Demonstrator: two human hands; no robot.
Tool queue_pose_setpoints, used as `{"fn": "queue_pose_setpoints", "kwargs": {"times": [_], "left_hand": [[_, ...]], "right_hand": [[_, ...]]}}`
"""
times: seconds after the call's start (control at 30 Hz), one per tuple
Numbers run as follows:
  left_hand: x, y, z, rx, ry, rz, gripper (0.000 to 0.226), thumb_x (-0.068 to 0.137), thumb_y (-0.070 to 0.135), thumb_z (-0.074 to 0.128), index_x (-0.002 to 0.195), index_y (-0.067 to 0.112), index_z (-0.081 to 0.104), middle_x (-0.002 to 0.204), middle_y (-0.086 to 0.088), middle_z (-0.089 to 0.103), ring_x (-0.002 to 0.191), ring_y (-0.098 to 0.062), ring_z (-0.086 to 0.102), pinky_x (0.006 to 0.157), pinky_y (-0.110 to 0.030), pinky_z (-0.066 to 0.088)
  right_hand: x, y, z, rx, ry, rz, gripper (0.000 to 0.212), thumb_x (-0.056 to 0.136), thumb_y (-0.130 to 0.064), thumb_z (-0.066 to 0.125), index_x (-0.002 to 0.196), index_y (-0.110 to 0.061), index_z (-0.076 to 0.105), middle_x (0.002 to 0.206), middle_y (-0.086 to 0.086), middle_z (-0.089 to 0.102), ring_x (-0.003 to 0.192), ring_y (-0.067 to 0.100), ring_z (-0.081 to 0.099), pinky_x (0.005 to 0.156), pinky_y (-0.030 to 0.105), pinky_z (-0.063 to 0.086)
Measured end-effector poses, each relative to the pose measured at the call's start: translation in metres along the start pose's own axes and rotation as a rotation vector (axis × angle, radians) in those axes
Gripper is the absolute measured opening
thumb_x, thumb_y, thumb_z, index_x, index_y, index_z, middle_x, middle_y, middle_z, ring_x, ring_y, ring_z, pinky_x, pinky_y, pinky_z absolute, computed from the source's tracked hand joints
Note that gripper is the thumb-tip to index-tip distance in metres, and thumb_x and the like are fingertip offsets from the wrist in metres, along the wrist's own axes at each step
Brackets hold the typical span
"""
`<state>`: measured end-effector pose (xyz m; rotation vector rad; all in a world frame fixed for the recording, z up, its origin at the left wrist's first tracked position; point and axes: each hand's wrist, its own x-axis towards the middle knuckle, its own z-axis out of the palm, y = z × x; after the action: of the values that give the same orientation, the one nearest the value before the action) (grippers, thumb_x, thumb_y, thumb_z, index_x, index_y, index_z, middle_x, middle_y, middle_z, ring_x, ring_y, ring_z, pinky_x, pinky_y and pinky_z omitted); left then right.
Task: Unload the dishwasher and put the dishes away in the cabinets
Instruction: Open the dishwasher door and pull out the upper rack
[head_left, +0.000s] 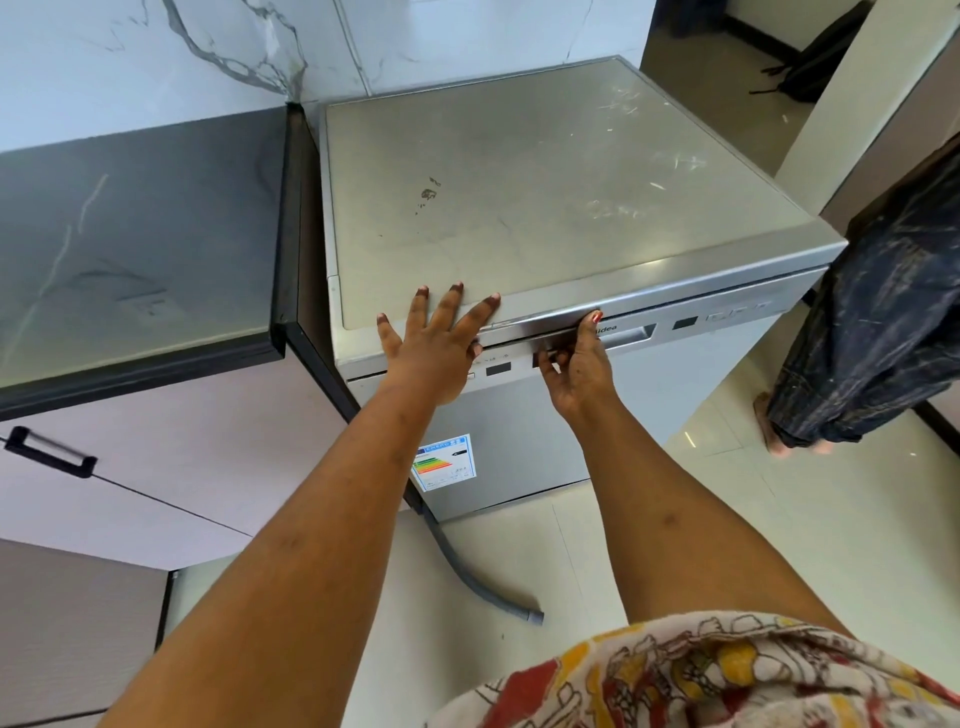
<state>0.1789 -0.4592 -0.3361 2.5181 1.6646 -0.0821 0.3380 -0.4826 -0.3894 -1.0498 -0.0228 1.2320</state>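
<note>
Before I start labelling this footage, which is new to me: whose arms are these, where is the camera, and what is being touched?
There is no machine here. A person wears one wide-angle camera on the head, so you look down along their own two bare arms. In front stands a silver freestanding dishwasher, beside a dark stone countertop. Its grey top shows scratches and a small brown stain. The left hand lies flat, fingers straight, on the top's front edge. The right hand grips the upper edge of the dishwasher door, thumb above and fingers curled under. No dishes are visible. A grey corrugated hose lies on the tiled floor, and another person's dark trouser leg is at the right.
</note>
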Motion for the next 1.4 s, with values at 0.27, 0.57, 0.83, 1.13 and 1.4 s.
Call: {"fn": "queue_pose_setpoints", "kwargs": {"times": [0.27, 0.57, 0.83, 1.13, 1.4], "left_hand": [[-0.001, 0.005, -0.001, -0.015, -0.012, -0.041, 0.053, 0.099, 0.046, 0.023, 0.143, 0.052, -0.006, 0.158, 0.011, -0.009, 0.145, -0.026, -0.014, 0.108, -0.067, -0.001], [-0.077, 0.044, 0.061, -0.030, 0.150, -0.015, 0.067, 0.088, 0.066, 0.009, 0.148, 0.036, 0.016, 0.159, 0.000, 0.013, 0.147, -0.024, 0.005, 0.112, -0.058, 0.012], [-0.100, 0.047, 0.066, -0.006, 0.041, 0.049, 0.090, 0.075, 0.078, 0.042, 0.147, 0.030, 0.018, 0.153, 0.005, 0.024, 0.139, -0.021, 0.024, 0.111, -0.052, 0.019], [-0.138, 0.048, 0.079, -0.092, 0.074, 0.031, 0.079, 0.083, 0.065, 0.047, 0.147, 0.028, 0.019, 0.157, 0.001, 0.016, 0.145, -0.023, 0.011, 0.114, -0.048, 0.014], [-0.138, 0.053, 0.074, -0.059, -0.094, 0.046, 0.083, 0.083, 0.063, 0.051, 0.148, 0.034, 0.008, 0.155, -0.001, 0.013, 0.141, -0.028, 0.014, 0.111, -0.055, 0.020]], "right_hand": [[-0.045, 0.008, -0.043, -0.006, 0.095, -0.016, 0.018, 0.090, -0.039, 0.060, 0.093, -0.022, 0.053, 0.092, 0.002, 0.066, 0.083, 0.014, 0.064, 0.082, 0.034, 0.054], [-0.082, -0.002, -0.090, -0.169, 0.055, 0.099, 0.041, 0.090, -0.039, 0.058, 0.123, -0.016, 0.050, 0.116, 0.009, 0.065, 0.106, 0.023, 0.062, 0.084, 0.033, 0.053], [-0.112, -0.012, -0.116, -1.287, 0.264, -0.883, 0.056, 0.088, -0.033, 0.063, 0.137, -0.019, 0.038, 0.142, 0.006, 0.039, 0.132, 0.024, 0.037, 0.107, 0.039, 0.037], [-0.096, -0.066, -0.139, -2.098, -0.249, -0.557, 0.085, 0.082, -0.059, 0.058, 0.149, -0.023, 0.022, 0.157, -0.001, 0.021, 0.147, 0.022, 0.012, 0.119, 0.048, 0.014], [-0.106, -0.071, -0.140, -2.306, -0.317, -0.658, 0.080, 0.076, -0.037, 0.075, 0.142, -0.015, 0.036, 0.143, 0.004, 0.045, 0.131, 0.024, 0.041, 0.110, 0.039, 0.033]]}}
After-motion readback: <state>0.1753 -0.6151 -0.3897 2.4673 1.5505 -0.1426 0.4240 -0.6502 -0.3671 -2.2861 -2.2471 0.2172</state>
